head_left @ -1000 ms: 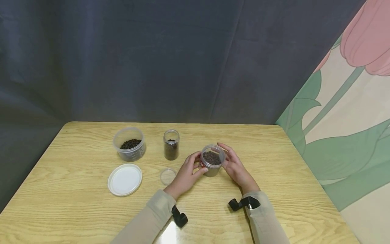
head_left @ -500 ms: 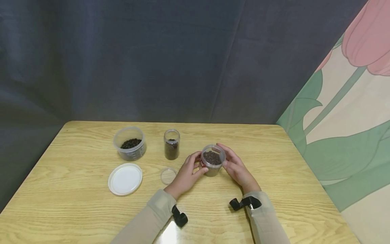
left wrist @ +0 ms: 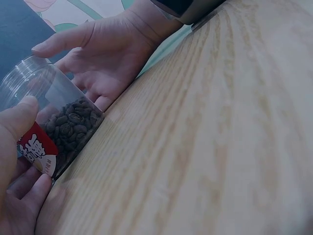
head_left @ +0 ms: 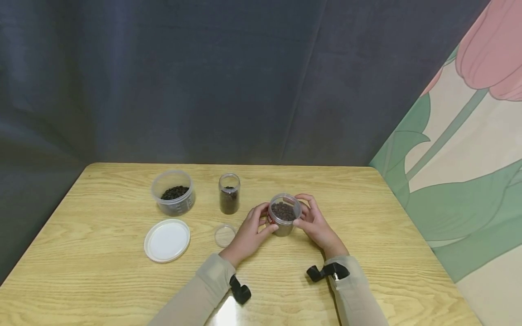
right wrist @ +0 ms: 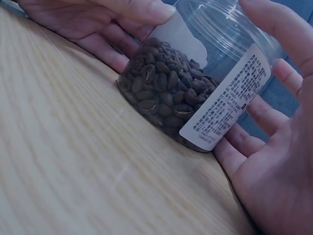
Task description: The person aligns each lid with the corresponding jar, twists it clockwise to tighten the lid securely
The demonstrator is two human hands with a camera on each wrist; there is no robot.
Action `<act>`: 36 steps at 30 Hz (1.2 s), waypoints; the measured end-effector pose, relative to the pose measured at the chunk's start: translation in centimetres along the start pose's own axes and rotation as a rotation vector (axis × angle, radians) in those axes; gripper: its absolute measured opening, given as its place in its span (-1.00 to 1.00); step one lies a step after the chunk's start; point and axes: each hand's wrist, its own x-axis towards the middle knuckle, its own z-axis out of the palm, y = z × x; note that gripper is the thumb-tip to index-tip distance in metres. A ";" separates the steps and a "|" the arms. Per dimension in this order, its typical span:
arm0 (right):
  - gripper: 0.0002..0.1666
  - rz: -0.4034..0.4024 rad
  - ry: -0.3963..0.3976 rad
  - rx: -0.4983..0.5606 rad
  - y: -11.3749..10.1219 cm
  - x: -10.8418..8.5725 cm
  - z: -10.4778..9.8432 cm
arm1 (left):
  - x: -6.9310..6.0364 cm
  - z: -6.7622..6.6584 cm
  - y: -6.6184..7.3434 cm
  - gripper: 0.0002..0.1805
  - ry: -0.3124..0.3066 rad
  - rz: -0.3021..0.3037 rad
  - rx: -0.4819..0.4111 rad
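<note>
A clear, lidless jar (head_left: 284,226) partly filled with dark brown beans (right wrist: 164,85) stands upright on the table between the two hands. My left hand (head_left: 248,235) curls round its left side, the thumb near a red label (left wrist: 36,147) in the left wrist view. My right hand (head_left: 320,228) is round the right side, its thumb at the rim and its fingers behind, beside a white printed label (right wrist: 227,100) in the right wrist view. The far side of the jar is partly hidden from the head view.
Left of the hands stand a taller clear jar (head_left: 229,201) and a wide translucent tub (head_left: 176,208), both holding dark beans. A white lid (head_left: 167,240) and a small clear lid (head_left: 225,236) lie on the wooden table (head_left: 106,253). A dark curtain (head_left: 204,81) hangs behind.
The right thumb has come round to the near side of the jar's rim, and the right fingers have shifted at the far side. The left hand and the jar have stayed in place.
</note>
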 end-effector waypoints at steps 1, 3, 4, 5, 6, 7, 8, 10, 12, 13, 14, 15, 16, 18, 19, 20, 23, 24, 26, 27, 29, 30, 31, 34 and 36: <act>-0.29 0.001 -0.002 0.002 0.0 0.0 0.0 | 0.0 0.0 0.0 -0.24 0.002 0.000 0.000; -0.31 0.001 -0.010 0.011 0.0 0.0 0.0 | 0.1 0.0 -0.1 -0.24 0.002 0.001 -0.002; -0.32 0.000 -0.017 0.018 -0.1 0.1 0.0 | 0.1 0.0 -0.1 -0.24 0.002 0.002 -0.004; -0.33 0.000 -0.025 0.022 -0.1 0.1 0.0 | 0.1 0.0 -0.1 -0.24 0.000 0.000 -0.007; -0.34 0.002 -0.030 0.028 -0.1 0.1 0.1 | 0.1 0.0 -0.1 -0.24 -0.001 0.000 -0.009; -0.34 0.003 -0.034 0.033 -0.2 0.1 0.1 | 0.1 0.1 -0.1 -0.24 -0.001 -0.001 -0.010; -0.33 0.005 -0.035 0.035 -0.3 0.1 0.1 | 0.1 0.1 -0.2 -0.24 -0.002 0.000 -0.011; -0.30 0.003 -0.036 0.040 -0.4 0.1 0.2 | 0.1 0.2 -0.2 -0.24 0.002 0.003 -0.012; -0.30 -0.002 -0.038 0.041 -0.4 0.2 0.2 | 0.1 0.2 -0.2 -0.24 0.004 0.004 -0.008; -0.30 -0.006 -0.042 0.043 -0.4 0.3 0.2 | 0.1 0.2 -0.3 -0.24 0.005 0.005 -0.007; -0.30 -0.008 -0.046 0.044 -0.4 0.3 0.2 | 0.1 0.2 -0.3 -0.24 0.005 0.004 -0.005; -0.29 -0.012 -0.055 0.045 -0.3 0.3 0.2 | 0.1 0.2 -0.2 -0.24 0.004 0.003 -0.005; -0.29 -0.016 -0.063 0.045 -0.3 0.3 0.1 | 0.1 0.2 -0.2 -0.24 0.003 0.003 -0.004; -0.27 -0.017 -0.071 0.045 -0.2 0.2 0.1 | 0.0 0.1 -0.2 -0.24 0.003 0.002 0.000; -0.26 -0.019 -0.074 0.044 -0.2 0.2 0.0 | 0.0 0.1 -0.2 -0.24 0.005 0.003 0.001; -0.25 -0.020 -0.078 0.045 -0.1 0.2 0.0 | 0.0 0.1 -0.3 -0.24 0.004 0.003 0.001; -0.23 -0.034 -0.088 0.059 -0.1 0.3 0.0 | 0.1 0.1 -0.3 -0.24 0.005 0.003 0.001; -0.22 -0.037 -0.094 0.066 -0.1 0.3 0.0 | 0.1 0.1 -0.3 -0.24 0.005 0.002 -0.001; -0.21 -0.045 -0.105 0.077 -0.2 0.3 0.0 | 0.1 0.1 -0.2 -0.24 0.003 -0.004 -0.003; -0.20 -0.047 -0.108 0.080 -0.2 0.3 0.0 | 0.1 0.1 -0.2 -0.25 0.003 -0.006 -0.005; -0.20 -0.041 -0.108 0.084 -0.3 0.3 -0.1 | 0.1 0.1 -0.2 -0.25 -0.001 -0.008 -0.009; -0.21 -0.035 -0.104 0.083 -0.4 0.3 -0.1 | 0.2 0.1 -0.1 -0.25 -0.003 -0.008 -0.013; -0.22 -0.028 -0.100 0.086 -0.4 0.2 -0.2 | 0.2 0.1 -0.1 -0.25 -0.003 -0.010 -0.014; -0.25 0.003 -0.080 0.094 -0.5 0.1 -0.2 | 0.2 0.0 -0.2 -0.24 -0.006 -0.013 -0.015; -0.26 0.022 -0.065 0.110 -0.5 0.0 -0.3 | 0.1 0.0 -0.2 -0.24 -0.006 -0.016 -0.013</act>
